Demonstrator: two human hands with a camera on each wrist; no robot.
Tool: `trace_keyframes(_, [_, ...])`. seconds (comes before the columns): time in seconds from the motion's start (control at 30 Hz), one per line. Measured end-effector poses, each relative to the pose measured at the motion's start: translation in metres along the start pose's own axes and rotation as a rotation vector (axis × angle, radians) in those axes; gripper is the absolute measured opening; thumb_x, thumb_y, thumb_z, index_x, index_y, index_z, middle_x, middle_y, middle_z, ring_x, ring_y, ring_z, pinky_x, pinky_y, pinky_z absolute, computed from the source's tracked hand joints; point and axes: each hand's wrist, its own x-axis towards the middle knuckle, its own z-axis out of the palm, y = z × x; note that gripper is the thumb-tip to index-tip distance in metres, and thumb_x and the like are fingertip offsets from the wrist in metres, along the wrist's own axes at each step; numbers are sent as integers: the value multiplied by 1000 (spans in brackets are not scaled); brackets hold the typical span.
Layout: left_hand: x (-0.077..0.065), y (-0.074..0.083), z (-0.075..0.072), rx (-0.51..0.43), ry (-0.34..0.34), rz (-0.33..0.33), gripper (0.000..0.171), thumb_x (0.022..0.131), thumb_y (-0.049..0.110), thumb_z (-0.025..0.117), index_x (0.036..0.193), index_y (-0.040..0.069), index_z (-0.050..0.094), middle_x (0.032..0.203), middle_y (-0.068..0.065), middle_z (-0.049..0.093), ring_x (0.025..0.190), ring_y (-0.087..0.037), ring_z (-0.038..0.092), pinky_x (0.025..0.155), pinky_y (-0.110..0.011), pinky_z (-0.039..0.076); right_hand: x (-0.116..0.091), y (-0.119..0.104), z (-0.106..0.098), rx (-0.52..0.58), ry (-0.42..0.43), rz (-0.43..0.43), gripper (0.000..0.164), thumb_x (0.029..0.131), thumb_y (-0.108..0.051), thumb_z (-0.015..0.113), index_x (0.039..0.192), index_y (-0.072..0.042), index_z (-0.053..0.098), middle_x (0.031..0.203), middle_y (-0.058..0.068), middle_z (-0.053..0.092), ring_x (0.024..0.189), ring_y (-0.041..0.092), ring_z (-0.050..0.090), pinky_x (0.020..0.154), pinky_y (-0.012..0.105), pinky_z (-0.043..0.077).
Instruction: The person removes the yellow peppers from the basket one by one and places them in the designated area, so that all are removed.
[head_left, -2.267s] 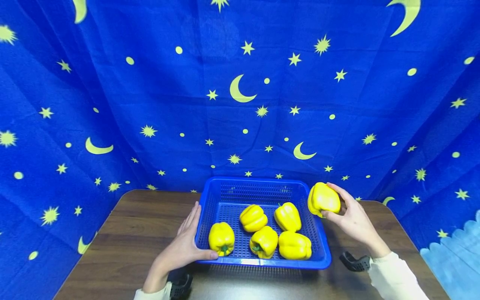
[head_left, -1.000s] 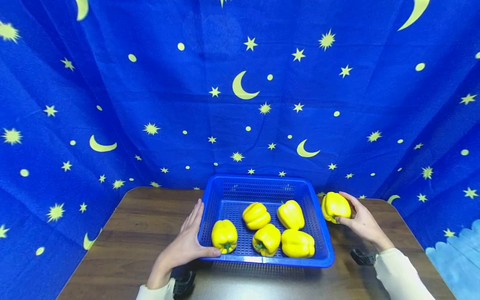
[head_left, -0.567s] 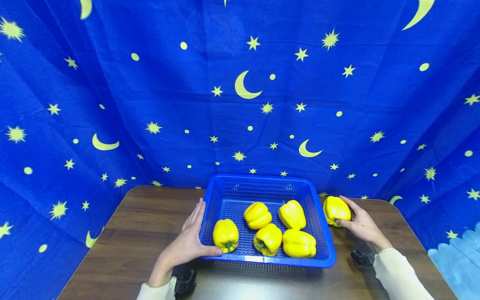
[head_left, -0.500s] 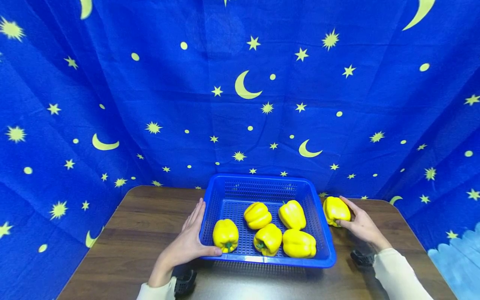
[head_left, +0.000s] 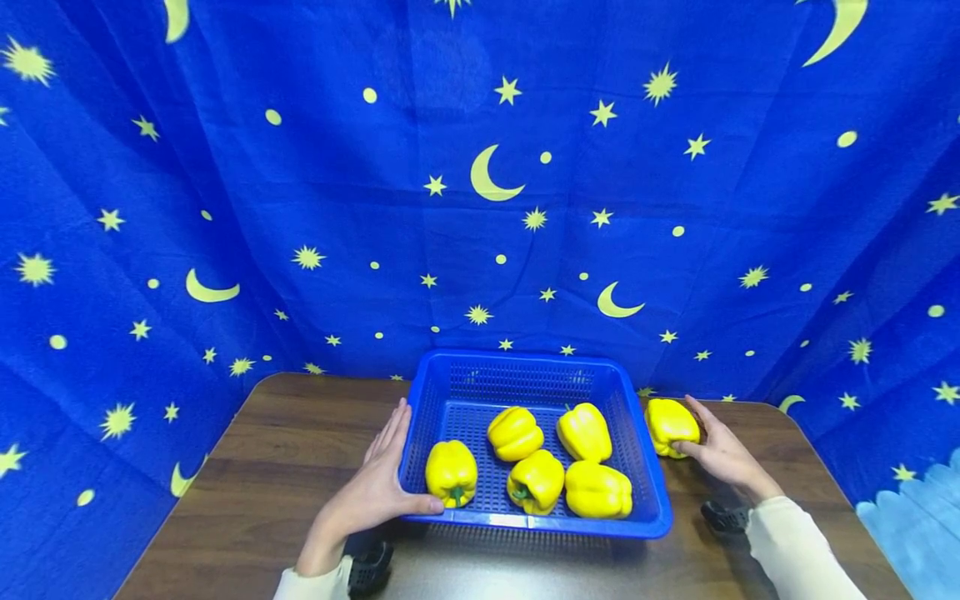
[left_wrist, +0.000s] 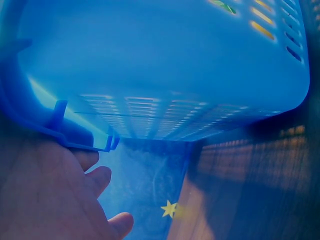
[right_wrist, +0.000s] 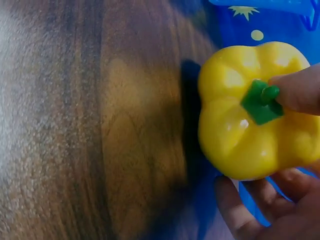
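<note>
A blue plastic basket point(head_left: 525, 358) stands on the table with several yellow bell peppers point(head_left: 534, 481) in it. My left hand point(head_left: 367, 492) rests against its left side, fingers straight along the outer wall and thumb on the front-left rim. In the left wrist view, fingertips point(left_wrist: 102, 177) show below the basket's rim. Right of the basket, my right hand point(head_left: 720, 450) lightly holds another yellow bell pepper point(head_left: 670, 427) low at the tabletop. In the right wrist view its green stem point(right_wrist: 262, 102) is under the thumb; fingers point(right_wrist: 235, 205) lie along the far side, their contact partly hidden.
The brown wooden table point(head_left: 292, 442) runs out on both sides of the basket. A blue curtain point(head_left: 480, 233) with yellow moons and stars hangs close behind and at both sides. Light-blue scalloped cloth point(head_left: 915, 517) hangs at the lower right.
My right hand has moved the pepper from over the basket's right rim down to the table beside it; just now its fingers have loosened slightly. The left hand has stayed at the basket.
</note>
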Motion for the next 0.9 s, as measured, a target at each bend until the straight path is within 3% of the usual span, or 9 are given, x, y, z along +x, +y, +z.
trace_keyframes(0.13, [0, 0, 0, 1, -11, -1, 137, 69, 48, 90, 161, 4, -2, 168, -12, -11, 153, -40, -4, 118, -64, -1, -3, -3, 2, 45, -15, 18, 87, 92, -7, 68, 153, 16, 10, 147, 43, 32, 129, 54, 45, 104, 62, 40])
trace_keyframes(0.43, [1, -1, 0, 4, 2, 11, 137, 69, 49, 90, 161, 3, 0, 168, -14, -9, 152, -42, -2, 118, -66, 1, -5, -9, -1, 46, 28, -8, 85, 90, -9, 71, 151, 16, 17, 144, 43, 35, 125, 56, 46, 101, 64, 42])
trace_keyframes(0.6, [0, -1, 0, 7, 3, 10, 137, 68, 48, 90, 161, 2, 1, 168, -14, -9, 152, -42, -3, 118, -66, 1, -7, -15, -7, -32, 61, -29, 85, 90, -13, 73, 150, 15, 21, 141, 43, 39, 124, 58, 47, 99, 67, 41])
trace_keyframes(0.9, [2, 0, 0, 11, -9, -1, 137, 69, 49, 90, 161, 4, -1, 168, -10, -11, 153, -39, -5, 118, -65, -1, -13, -52, -25, -25, 113, -141, 75, 94, -11, 70, 151, 11, 26, 145, 38, 40, 125, 56, 48, 96, 59, 47])
